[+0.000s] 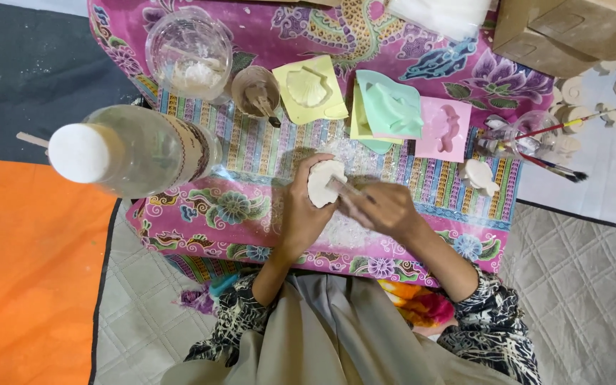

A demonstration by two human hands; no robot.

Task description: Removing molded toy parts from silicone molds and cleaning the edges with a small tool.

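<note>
Left hand [301, 210] gripped white plaster shell [324, 182]; right hand [383, 207] pinched a thin stick [347, 189] against it, near the table's [251, 207] front edge.

Matt white plaster shell [324, 182] (glossy plastic bottle [137, 150])

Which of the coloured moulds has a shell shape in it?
The yellow mould, leftmost in the row beside the small cup. The green and pink ones hold longer, animal-like shapes.

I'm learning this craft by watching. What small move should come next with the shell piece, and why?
Probably another short scraping stroke: the left hand grips the white shell-shaped plaster cast, the right hand rests a thin wooden stick against it.
</note>
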